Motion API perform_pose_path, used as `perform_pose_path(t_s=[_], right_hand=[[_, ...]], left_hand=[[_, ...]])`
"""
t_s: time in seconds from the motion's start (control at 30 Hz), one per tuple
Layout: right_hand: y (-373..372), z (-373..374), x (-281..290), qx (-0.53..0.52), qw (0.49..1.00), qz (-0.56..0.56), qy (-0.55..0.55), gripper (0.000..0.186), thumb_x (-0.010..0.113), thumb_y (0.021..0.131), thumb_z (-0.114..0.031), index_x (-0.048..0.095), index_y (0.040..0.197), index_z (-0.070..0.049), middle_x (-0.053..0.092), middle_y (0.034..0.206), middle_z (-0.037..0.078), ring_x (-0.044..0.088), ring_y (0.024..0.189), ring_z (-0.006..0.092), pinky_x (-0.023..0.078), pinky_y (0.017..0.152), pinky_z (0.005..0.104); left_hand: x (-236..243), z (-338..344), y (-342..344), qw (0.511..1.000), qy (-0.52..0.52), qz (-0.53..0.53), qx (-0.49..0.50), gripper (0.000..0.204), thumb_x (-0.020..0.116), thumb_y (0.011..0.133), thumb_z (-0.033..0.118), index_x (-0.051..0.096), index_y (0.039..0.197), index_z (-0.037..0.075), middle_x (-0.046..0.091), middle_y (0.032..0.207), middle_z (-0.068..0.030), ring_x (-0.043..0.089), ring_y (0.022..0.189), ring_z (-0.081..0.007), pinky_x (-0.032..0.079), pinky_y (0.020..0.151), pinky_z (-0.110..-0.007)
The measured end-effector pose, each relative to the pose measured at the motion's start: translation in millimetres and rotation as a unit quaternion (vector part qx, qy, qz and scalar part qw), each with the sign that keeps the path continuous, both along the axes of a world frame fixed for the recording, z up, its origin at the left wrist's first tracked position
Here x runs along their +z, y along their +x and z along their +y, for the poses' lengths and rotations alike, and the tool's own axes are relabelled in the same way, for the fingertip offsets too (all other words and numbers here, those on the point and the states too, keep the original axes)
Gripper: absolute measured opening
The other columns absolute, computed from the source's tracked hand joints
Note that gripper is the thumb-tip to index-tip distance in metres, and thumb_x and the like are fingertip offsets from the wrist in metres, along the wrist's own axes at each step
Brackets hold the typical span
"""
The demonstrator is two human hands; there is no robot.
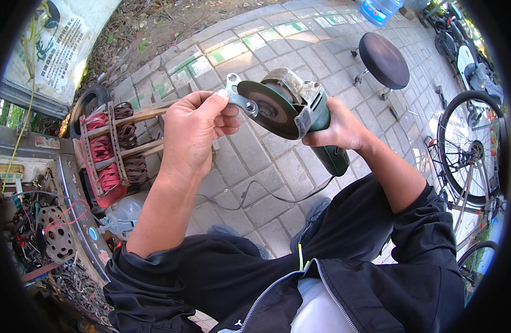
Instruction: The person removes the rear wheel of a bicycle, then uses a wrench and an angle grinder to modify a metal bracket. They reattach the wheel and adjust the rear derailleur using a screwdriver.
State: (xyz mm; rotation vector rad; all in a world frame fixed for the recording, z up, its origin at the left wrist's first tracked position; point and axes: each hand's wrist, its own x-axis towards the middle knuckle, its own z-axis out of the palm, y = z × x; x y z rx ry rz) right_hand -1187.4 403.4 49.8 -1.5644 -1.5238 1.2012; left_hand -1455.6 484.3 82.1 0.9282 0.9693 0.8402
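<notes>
The left hand (195,119) pinches the metal piece (241,101) at the mounted disc (272,108), the right hand's (339,125) fingers clasp the grinder (321,111), and work seems unfinished, though what remains I cannot tell.

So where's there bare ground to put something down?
Bare paving lies between the grinder and the stool, with another patch bordered by the left hand, grinder and cord. The far left is crowded with jumbled metal parts, the far right with bicycles.
</notes>
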Motion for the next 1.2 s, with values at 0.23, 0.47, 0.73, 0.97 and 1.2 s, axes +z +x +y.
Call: perform_pose_path(t_s=[0.23, 0.47, 0.73, 0.97, 1.2], right_hand=[[-1.4, 0.6, 2.5, 0.004, 1.000, 0.008, 0.005, 0.059, 0.081, 0.063, -0.026, 0.062, 0.112, 0.001, 0.067, 0.095, 0.008, 0.061, 0.088, 0.0170, 0.050, 0.083, 0.0320], [-0.5, 1.9, 3.2, 0.010, 1.000, 0.009, -0.011, 0.058, 0.080, 0.063, -0.026, 0.063, 0.112, 0.001, 0.067, 0.094, 0.007, 0.061, 0.087, 0.0167, 0.050, 0.083, 0.0317], [0.1, 2.9, 2.0, 0.007, 1.000, 0.013, -0.005, 0.057, 0.080, 0.063, -0.026, 0.063, 0.110, 0.001, 0.067, 0.094, 0.007, 0.061, 0.087, 0.0170, 0.050, 0.083, 0.0320], [-0.1, 3.6, 1.8, 0.009, 1.000, 0.011, -0.005, 0.057, 0.080, 0.062, -0.026, 0.064, 0.109, 0.001, 0.067, 0.093, 0.008, 0.061, 0.085, 0.0170, 0.050, 0.082, 0.0321], [0.0, 3.2, 0.5, 0.007, 1.000, 0.006, 0.001, 0.056, 0.081, 0.062, -0.026, 0.064, 0.109, 0.001, 0.067, 0.093, 0.008, 0.061, 0.085, 0.0169, 0.050, 0.082, 0.0321]], left_hand=[[-0.9, 0.1, 0.1, 1.000, -0.005, -0.004, -0.002, 0.012, 0.064, 0.095, 0.015, 0.067, 0.090, 0.004, 0.070, 0.079, -0.0078, 0.065, 0.066, -0.0160, 0.054, 0.066, -0.031], [0.3, 0.8, -0.4, 1.000, -0.003, -0.006, -0.006, 0.012, 0.064, 0.095, 0.015, 0.067, 0.090, 0.004, 0.070, 0.079, -0.0080, 0.065, 0.065, -0.0160, 0.053, 0.065, -0.031], [-2.2, 2.9, -0.2, 1.000, -0.006, -0.012, -0.007, 0.011, 0.064, 0.094, 0.014, 0.067, 0.091, 0.004, 0.069, 0.078, -0.0080, 0.065, 0.064, -0.0161, 0.053, 0.065, -0.031], [-0.1, 2.0, 0.4, 1.000, -0.009, -0.004, -0.002, 0.010, 0.064, 0.094, 0.014, 0.067, 0.090, 0.004, 0.069, 0.078, -0.0078, 0.065, 0.064, -0.0161, 0.053, 0.064, -0.031], [-0.2, 1.9, -1.0, 1.000, -0.009, -0.004, -0.003, 0.010, 0.064, 0.094, 0.014, 0.067, 0.091, 0.005, 0.069, 0.078, -0.0076, 0.064, 0.064, -0.0161, 0.053, 0.064, -0.031]])
